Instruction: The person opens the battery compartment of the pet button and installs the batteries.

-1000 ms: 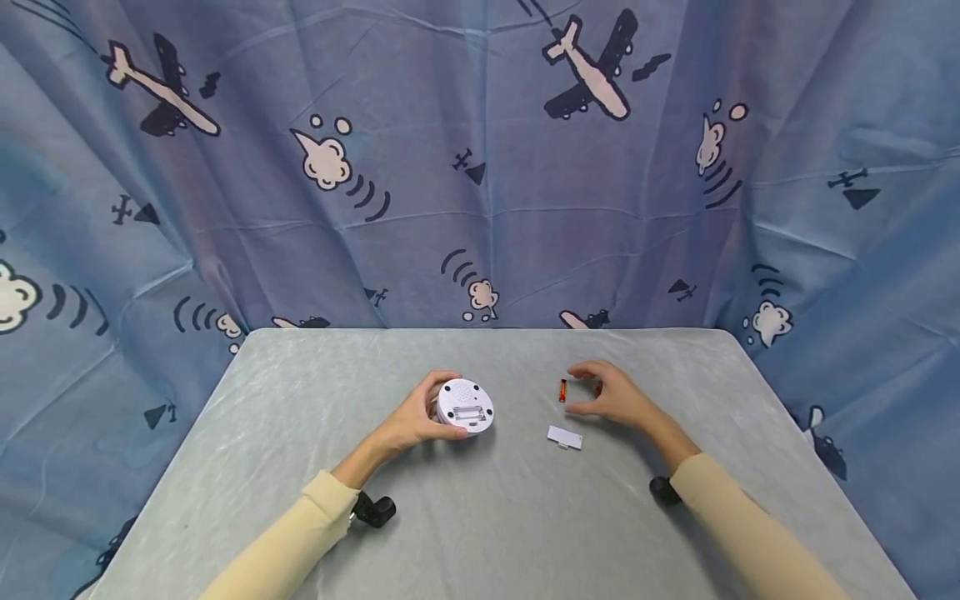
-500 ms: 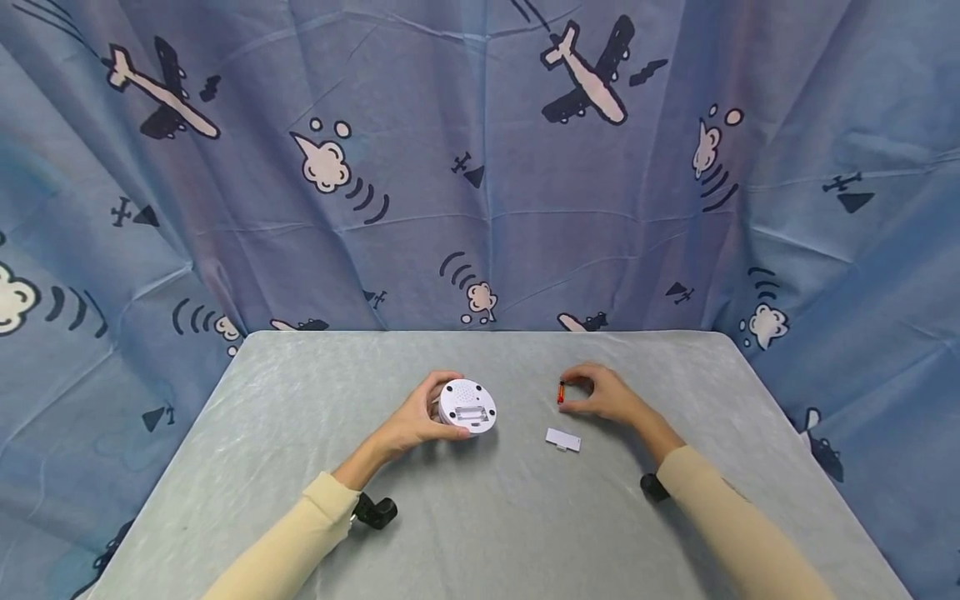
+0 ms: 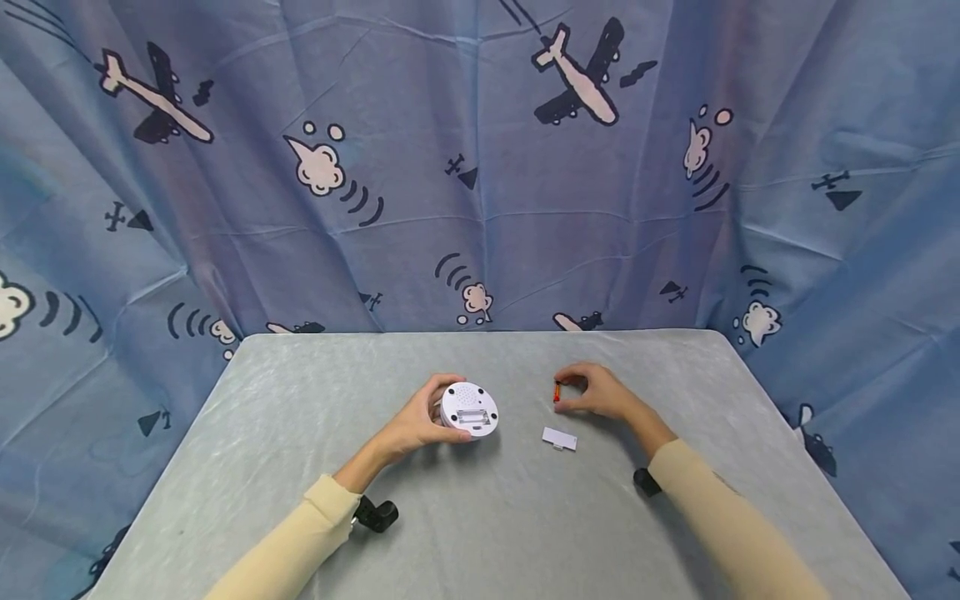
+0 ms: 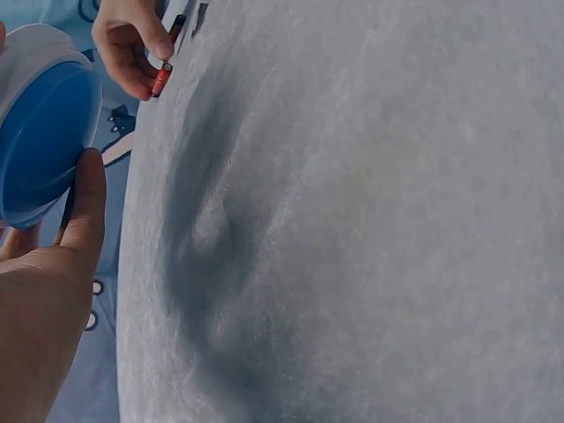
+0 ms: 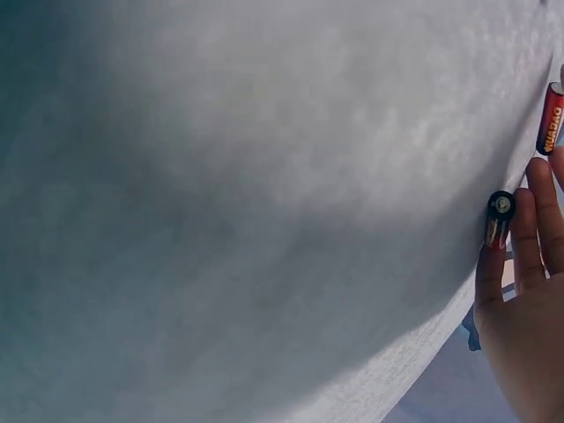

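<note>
A round white device (image 3: 469, 408) has its underside up, showing dark feet, speaker holes and an uncovered battery compartment; in the left wrist view its other side is a blue dome (image 4: 48, 132). My left hand (image 3: 420, 421) grips it by the rim, thumb at the near edge. Right of it, my right hand (image 3: 600, 393) pinches a red and orange battery (image 3: 557, 392) between thumb and finger. In the right wrist view this battery (image 5: 551, 121) carries yellow lettering. A second battery (image 5: 499, 218), with a black end, is at that hand's other fingertips.
A small white battery cover (image 3: 559, 439) lies on the pale cloth-covered table (image 3: 480, 533) just in front of the right hand. Dark wrist camera mounts (image 3: 377, 515) project below both wrists. A blue patterned curtain (image 3: 405, 167) hangs behind the table's far edge.
My right hand has closed its thumb and finger on the battery and shifted slightly left. The left hand keeps its grip on the device, almost unmoved.
</note>
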A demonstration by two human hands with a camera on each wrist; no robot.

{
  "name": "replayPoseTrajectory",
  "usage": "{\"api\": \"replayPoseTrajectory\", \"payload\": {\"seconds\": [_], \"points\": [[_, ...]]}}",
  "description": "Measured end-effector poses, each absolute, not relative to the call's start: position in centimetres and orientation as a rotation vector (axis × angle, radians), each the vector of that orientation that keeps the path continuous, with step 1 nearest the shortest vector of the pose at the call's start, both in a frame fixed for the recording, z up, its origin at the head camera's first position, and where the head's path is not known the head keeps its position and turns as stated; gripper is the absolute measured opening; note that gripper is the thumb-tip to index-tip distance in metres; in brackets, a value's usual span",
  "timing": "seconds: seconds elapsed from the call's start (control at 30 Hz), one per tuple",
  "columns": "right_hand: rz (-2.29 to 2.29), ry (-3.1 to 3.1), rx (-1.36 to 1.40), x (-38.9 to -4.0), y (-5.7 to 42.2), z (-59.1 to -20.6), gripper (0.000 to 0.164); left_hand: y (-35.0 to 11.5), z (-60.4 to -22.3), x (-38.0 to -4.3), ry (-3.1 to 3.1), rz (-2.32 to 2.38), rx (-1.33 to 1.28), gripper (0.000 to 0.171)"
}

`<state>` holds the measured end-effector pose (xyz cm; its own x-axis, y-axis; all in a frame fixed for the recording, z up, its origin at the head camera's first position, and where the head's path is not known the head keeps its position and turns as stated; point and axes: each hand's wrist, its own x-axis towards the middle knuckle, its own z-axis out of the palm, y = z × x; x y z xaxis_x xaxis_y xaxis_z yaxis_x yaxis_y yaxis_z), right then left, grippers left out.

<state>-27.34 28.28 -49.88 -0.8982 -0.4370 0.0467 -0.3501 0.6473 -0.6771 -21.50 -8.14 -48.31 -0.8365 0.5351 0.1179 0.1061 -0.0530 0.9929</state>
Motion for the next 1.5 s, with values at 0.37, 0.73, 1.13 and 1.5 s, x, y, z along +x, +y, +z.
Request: {"api": "replayPoseTrajectory", "payload": {"seconds": [0.37,0.73,1.13,1.5], "points": [[-1.084,2.771,-0.678,-27.6,27.8,-49.9,0.039,-8.0,-48.5,-21.2,1.918,1.978,0.679,0.09],[-1.171,2.752,-0.687,-26.1,28.0,-48.2,0.041,-8.0,-48.8,-21.1,2.04,1.903,0.688,0.097],[-1.404,2.675,-0.803,-23.6,24.8,-45.3,0.041,-7.3,-48.9,-20.8,2.15,1.902,0.595,0.095],[-1.544,2.591,-0.803,-22.3,21.5,-45.1,0.041,-7.4,-48.6,-20.6,2.179,1.852,0.648,0.099]]}}
